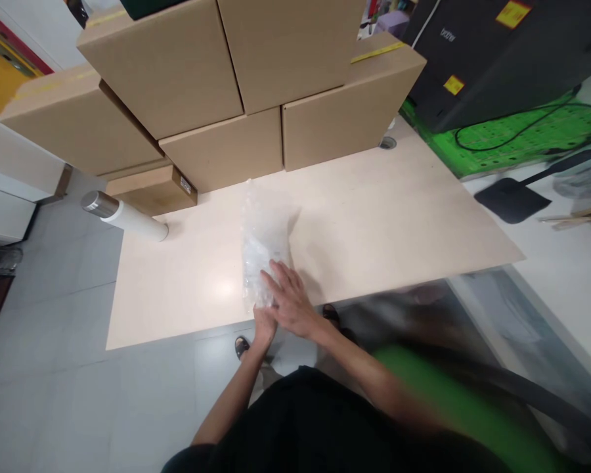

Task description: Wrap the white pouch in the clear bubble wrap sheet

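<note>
bag (pixel 264 236) clear plastic, lying lengthwise near table (pixel 398 217) front edge, middle | right hand (pixel 291 301) flat on bag's near end, fingers spread, not gripping | left hand (pixel 264 324) at front edge under the right, touching bag's end; grip cannot be told | boxes (pixel 226 85) stacked along back edge; tube (pixel 125 215) at left edge

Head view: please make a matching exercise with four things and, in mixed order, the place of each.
Things:
1. clear plastic bag
2. white tube
3. cardboard boxes
4. black printer

Places:
A. stacked at the far side of the table
B. far right, on a green surface
C. near the table's left edge, lying on its side
D. under the right hand, middle of the table

Pairs: 1-D, 2-C, 3-A, 4-B
</note>
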Demonstrator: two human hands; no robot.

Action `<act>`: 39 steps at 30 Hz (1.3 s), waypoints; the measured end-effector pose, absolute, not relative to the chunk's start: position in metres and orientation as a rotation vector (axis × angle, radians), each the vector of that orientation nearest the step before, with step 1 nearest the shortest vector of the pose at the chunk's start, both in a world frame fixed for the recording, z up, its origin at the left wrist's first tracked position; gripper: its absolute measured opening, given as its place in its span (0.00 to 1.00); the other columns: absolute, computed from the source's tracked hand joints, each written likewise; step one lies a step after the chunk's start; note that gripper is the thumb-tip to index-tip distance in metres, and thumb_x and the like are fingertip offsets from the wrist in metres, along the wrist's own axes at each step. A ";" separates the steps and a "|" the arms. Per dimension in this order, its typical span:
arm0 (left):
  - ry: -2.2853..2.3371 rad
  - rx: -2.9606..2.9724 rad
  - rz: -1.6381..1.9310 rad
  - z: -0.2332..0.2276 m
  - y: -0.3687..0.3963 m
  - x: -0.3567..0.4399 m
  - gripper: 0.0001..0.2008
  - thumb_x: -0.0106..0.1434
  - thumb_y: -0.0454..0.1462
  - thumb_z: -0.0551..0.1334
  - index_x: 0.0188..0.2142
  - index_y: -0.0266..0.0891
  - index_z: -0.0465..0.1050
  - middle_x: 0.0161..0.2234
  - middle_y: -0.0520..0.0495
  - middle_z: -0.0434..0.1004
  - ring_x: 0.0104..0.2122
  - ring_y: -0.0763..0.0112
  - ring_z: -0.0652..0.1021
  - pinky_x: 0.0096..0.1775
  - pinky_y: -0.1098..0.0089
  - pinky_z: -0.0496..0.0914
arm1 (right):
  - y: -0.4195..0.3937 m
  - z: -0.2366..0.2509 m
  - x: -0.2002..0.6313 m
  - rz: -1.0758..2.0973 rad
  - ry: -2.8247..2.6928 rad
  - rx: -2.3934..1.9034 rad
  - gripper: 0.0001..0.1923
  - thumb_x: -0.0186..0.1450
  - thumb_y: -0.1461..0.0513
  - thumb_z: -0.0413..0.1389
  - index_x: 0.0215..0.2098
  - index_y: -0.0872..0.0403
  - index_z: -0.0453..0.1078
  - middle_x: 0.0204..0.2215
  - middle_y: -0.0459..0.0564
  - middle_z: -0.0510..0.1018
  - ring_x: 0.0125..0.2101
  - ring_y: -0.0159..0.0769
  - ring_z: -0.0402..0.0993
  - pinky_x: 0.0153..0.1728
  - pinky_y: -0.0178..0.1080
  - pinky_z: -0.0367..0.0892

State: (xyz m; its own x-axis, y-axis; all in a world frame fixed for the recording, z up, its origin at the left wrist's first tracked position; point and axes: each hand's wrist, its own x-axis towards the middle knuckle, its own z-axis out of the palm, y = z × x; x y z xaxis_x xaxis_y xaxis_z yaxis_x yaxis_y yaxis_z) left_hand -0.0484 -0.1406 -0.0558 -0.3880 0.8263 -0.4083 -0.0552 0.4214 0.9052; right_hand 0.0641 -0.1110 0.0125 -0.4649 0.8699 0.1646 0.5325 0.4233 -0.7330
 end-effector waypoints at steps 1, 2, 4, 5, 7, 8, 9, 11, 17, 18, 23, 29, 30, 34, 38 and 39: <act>1.676 0.647 1.144 -0.054 -0.139 -0.048 0.18 0.61 0.51 0.64 0.34 0.37 0.77 0.29 0.46 0.79 0.35 0.62 0.79 0.39 0.64 0.75 | -0.108 0.007 0.069 0.864 -1.958 -1.200 0.25 0.68 0.58 0.52 0.63 0.52 0.64 0.67 0.58 0.61 0.67 0.50 0.52 0.65 0.55 0.49; 1.657 0.607 1.162 -0.052 -0.138 -0.049 0.21 0.60 0.54 0.63 0.31 0.36 0.75 0.27 0.46 0.77 0.33 0.63 0.79 0.37 0.65 0.75 | -0.104 0.001 0.075 0.918 -1.727 -1.238 0.20 0.70 0.56 0.49 0.57 0.53 0.70 0.61 0.58 0.70 0.63 0.48 0.62 0.62 0.53 0.57; 1.626 0.496 1.190 -0.047 -0.138 -0.051 0.27 0.58 0.59 0.61 0.28 0.35 0.73 0.24 0.46 0.77 0.29 0.64 0.80 0.35 0.65 0.74 | -0.092 -0.014 0.089 1.039 -1.171 -1.333 0.19 0.70 0.51 0.48 0.46 0.54 0.74 0.46 0.56 0.80 0.49 0.45 0.75 0.53 0.49 0.68; 1.613 0.445 1.166 -0.043 -0.139 -0.052 0.30 0.57 0.62 0.60 0.28 0.35 0.72 0.24 0.44 0.77 0.27 0.64 0.80 0.33 0.65 0.74 | -0.086 -0.022 0.097 1.087 -0.883 -1.361 0.19 0.69 0.49 0.50 0.42 0.54 0.74 0.40 0.54 0.81 0.43 0.43 0.77 0.48 0.47 0.71; 1.614 0.461 1.018 -0.035 -0.144 -0.055 0.33 0.57 0.65 0.57 0.27 0.34 0.72 0.22 0.43 0.76 0.22 0.65 0.77 0.28 0.66 0.73 | -0.074 -0.038 0.113 1.125 -0.375 -1.337 0.18 0.65 0.48 0.57 0.38 0.54 0.72 0.34 0.50 0.81 0.37 0.39 0.78 0.42 0.43 0.73; 1.630 0.549 0.934 -0.031 -0.148 -0.055 0.33 0.58 0.64 0.57 0.26 0.35 0.72 0.21 0.45 0.74 0.20 0.66 0.76 0.26 0.67 0.71 | -0.069 -0.045 0.120 1.136 -0.187 -1.303 0.17 0.63 0.48 0.59 0.37 0.54 0.71 0.33 0.48 0.80 0.35 0.37 0.78 0.40 0.42 0.73; 1.662 0.699 0.866 -0.026 -0.152 -0.055 0.31 0.60 0.63 0.56 0.25 0.36 0.72 0.20 0.47 0.73 0.19 0.68 0.74 0.25 0.67 0.70 | -0.066 -0.051 0.126 1.145 -0.044 -1.271 0.16 0.61 0.50 0.61 0.37 0.54 0.70 0.33 0.47 0.80 0.34 0.35 0.78 0.39 0.41 0.74; 1.752 1.153 0.821 -0.018 -0.155 -0.050 0.24 0.64 0.56 0.58 0.29 0.37 0.74 0.23 0.47 0.74 0.25 0.66 0.76 0.31 0.66 0.71 | -0.064 -0.060 0.135 1.169 0.118 -1.229 0.14 0.61 0.53 0.62 0.37 0.53 0.69 0.33 0.46 0.80 0.33 0.32 0.78 0.39 0.39 0.74; 2.100 2.060 0.586 -0.028 -0.120 -0.034 0.32 0.56 0.43 0.71 0.59 0.40 0.69 0.63 0.29 0.63 0.60 0.37 0.65 0.56 0.42 0.61 | -0.068 -0.064 0.139 1.188 0.188 -1.204 0.09 0.65 0.56 0.60 0.38 0.53 0.68 0.34 0.45 0.80 0.35 0.32 0.79 0.41 0.40 0.75; 2.094 2.094 0.536 -0.033 -0.114 -0.037 0.29 0.56 0.41 0.71 0.57 0.41 0.71 0.63 0.31 0.63 0.61 0.36 0.64 0.56 0.41 0.60 | -0.068 -0.064 0.138 1.186 0.203 -1.206 0.08 0.66 0.57 0.58 0.38 0.53 0.68 0.34 0.45 0.80 0.34 0.31 0.78 0.40 0.40 0.75; 1.844 1.904 0.989 -0.047 -0.109 -0.069 0.10 0.67 0.38 0.59 0.45 0.41 0.77 0.53 0.38 0.76 0.56 0.51 0.73 0.55 0.50 0.66 | -0.065 -0.059 0.143 1.172 0.219 -1.194 0.04 0.69 0.61 0.55 0.38 0.53 0.69 0.34 0.44 0.79 0.32 0.27 0.77 0.37 0.34 0.74; 1.964 0.615 1.728 -0.048 -0.120 -0.122 0.16 0.65 0.50 0.57 0.40 0.40 0.69 0.39 0.45 0.76 0.38 0.65 0.80 0.43 0.61 0.75 | -0.065 -0.064 0.151 1.139 0.189 -1.214 0.06 0.66 0.59 0.58 0.37 0.53 0.67 0.33 0.43 0.77 0.33 0.28 0.76 0.37 0.36 0.74; 1.997 0.527 1.724 -0.050 -0.122 -0.131 0.16 0.63 0.50 0.58 0.38 0.40 0.67 0.35 0.47 0.75 0.34 0.66 0.80 0.39 0.62 0.76 | -0.067 -0.067 0.153 1.136 0.178 -1.220 0.07 0.65 0.59 0.59 0.36 0.53 0.67 0.33 0.43 0.77 0.33 0.28 0.76 0.38 0.36 0.75; 2.156 0.422 1.679 -0.052 -0.139 -0.155 0.21 0.54 0.43 0.67 0.45 0.41 0.63 0.39 0.46 0.71 0.36 0.65 0.78 0.35 0.63 0.75 | -0.078 -0.073 0.160 1.106 0.073 -1.296 0.12 0.60 0.57 0.63 0.35 0.52 0.66 0.32 0.43 0.74 0.34 0.29 0.74 0.38 0.36 0.74; 2.450 0.823 1.613 -0.038 -0.151 -0.149 0.31 0.57 0.41 0.67 0.58 0.42 0.60 0.59 0.37 0.61 0.59 0.57 0.66 0.57 0.54 0.64 | -0.094 -0.051 0.163 0.663 -0.377 -1.541 0.17 0.60 0.54 0.61 0.45 0.51 0.67 0.45 0.50 0.73 0.48 0.37 0.71 0.47 0.43 0.70; 2.467 1.055 1.513 -0.034 -0.150 -0.143 0.27 0.59 0.42 0.65 0.56 0.40 0.64 0.58 0.36 0.63 0.60 0.55 0.65 0.60 0.52 0.61 | -0.097 -0.042 0.160 0.534 -0.550 -1.580 0.18 0.61 0.54 0.59 0.48 0.51 0.67 0.51 0.52 0.71 0.54 0.40 0.68 0.51 0.46 0.68</act>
